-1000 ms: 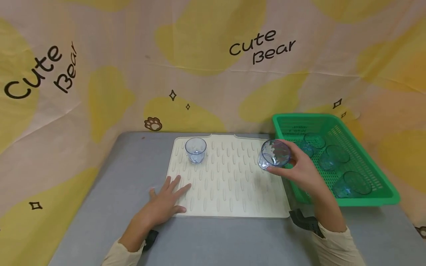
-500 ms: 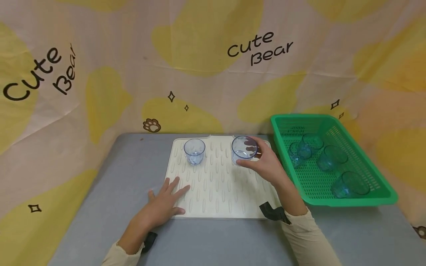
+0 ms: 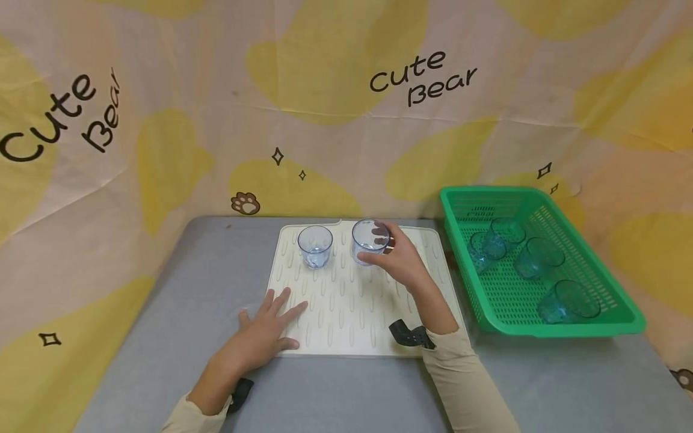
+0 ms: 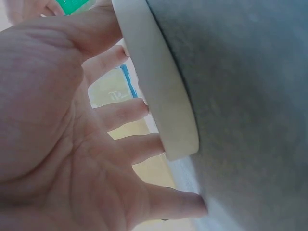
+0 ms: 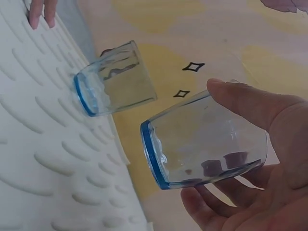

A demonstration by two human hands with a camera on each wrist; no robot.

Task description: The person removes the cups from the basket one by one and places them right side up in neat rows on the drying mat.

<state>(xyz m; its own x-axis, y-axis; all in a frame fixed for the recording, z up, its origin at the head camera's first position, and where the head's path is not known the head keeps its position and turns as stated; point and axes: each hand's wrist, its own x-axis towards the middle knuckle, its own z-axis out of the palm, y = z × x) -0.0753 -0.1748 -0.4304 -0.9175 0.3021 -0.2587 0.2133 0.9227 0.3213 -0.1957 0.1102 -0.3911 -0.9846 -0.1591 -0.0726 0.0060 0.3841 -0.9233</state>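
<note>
My right hand [image 3: 397, 255] holds a clear bluish drinking glass [image 3: 370, 236] upright over the back of a cream ridged mat [image 3: 346, 307], thumb on the near side and fingers round the far side. In the right wrist view the held glass [image 5: 202, 144] shows its blue base close above the mat. Left of it a second glass [image 3: 315, 248] stands upright on the mat. My left hand [image 3: 265, 334] lies with fingers spread on the mat's front left corner; in the left wrist view its fingertips [image 4: 154, 147] touch the mat's edge [image 4: 163, 91], the little finger reaching the table.
A green plastic basket [image 3: 547, 329] stands on the right of the grey table [image 3: 335, 397], with several bluish glasses [image 3: 568, 300] lying tilted inside. A patterned cloth [image 3: 325, 90] hangs behind the table.
My right hand has carried the glass leftward from beside the basket to near the standing glass. The left hand stays in place on the mat's corner.
</note>
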